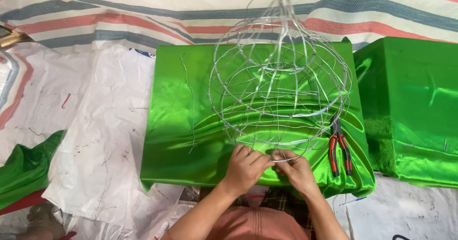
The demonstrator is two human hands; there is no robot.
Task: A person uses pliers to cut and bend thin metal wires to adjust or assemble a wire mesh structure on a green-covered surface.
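A round wire frame point(279, 82), built of thin silver hoops and ribs with a narrow neck at the far end, lies on a box draped in shiny green cloth point(176, 102). My left hand point(245, 167) and my right hand point(296, 169) meet at the frame's near rim, fingers pinched on the lowest wire hoop. Both hands sit close together, thumbs almost touching. Red-handled pliers point(339, 149) lie on the cloth just right of my right hand. A loose length of wire point(192, 104) lies on the cloth to the left of the frame.
A second green-covered box point(415, 106) stands at the right. White plastic sheeting point(100, 140) covers the floor at the left, with a green cloth bundle point(26, 166) at the left edge. A striped tarp point(143, 11) lies beyond the boxes.
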